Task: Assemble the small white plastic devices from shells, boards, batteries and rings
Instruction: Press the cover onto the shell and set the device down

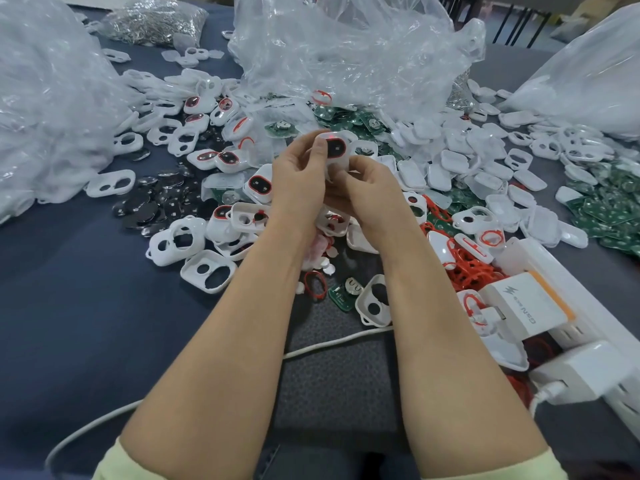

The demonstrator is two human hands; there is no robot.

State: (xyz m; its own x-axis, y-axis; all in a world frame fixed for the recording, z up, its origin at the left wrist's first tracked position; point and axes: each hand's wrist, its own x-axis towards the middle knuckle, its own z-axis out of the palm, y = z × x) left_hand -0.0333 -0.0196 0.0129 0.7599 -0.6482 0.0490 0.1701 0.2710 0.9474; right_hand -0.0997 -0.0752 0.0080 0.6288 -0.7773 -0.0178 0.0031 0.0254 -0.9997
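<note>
The left hand (300,174) pinches the upper end of the device (334,149), thumb on its edge; the right hand (371,192) curls round the lower end, just above the bench (69,289); its long axis points away from the person, dark window facing up.

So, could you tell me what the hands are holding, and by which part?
One white device: left hand grips its upper end, right hand its lower end.

White shells (209,270); green boards (602,209); red rings (465,268); dark-blue tablecloth (86,289).
</note>
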